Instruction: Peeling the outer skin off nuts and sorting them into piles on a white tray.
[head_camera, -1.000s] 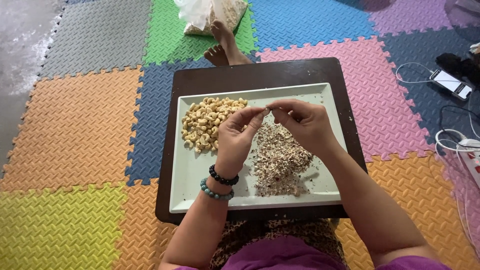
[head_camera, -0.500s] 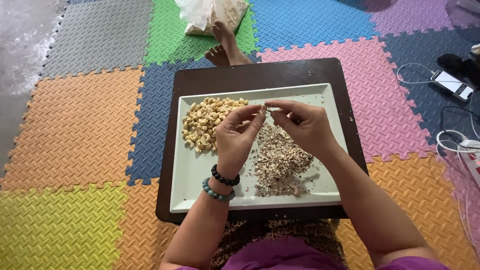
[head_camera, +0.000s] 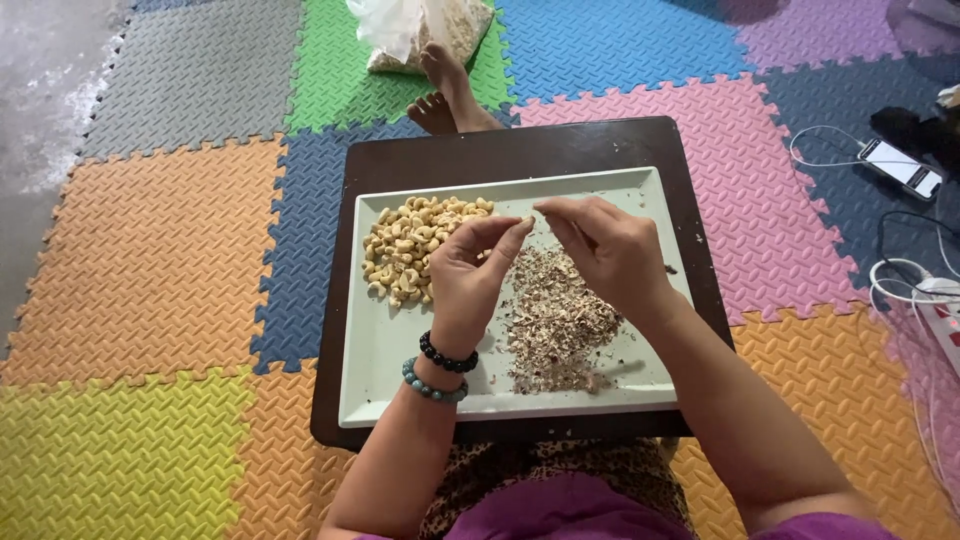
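Pale green, the rectangular tray (head_camera: 372, 345) sits on a dark brown low table (head_camera: 400, 160), its rim just inside the table's edges. The left hand (head_camera: 468, 275) pinches a small cashew (barely visible) between thumb and fingertips. The right hand (head_camera: 610, 250) hovers just beside it, fingers curled together; whether it grips anything cannot be told. A heap of peeled cashews (head_camera: 410, 245) lies at the tray's upper left, the skin scraps (head_camera: 560, 325) under the hands; bare tray remains lower left.

A home floor: bright foam puzzle mats (head_camera: 150, 250), low dark table (head_camera: 500, 150), charging phone (head_camera: 902, 167).
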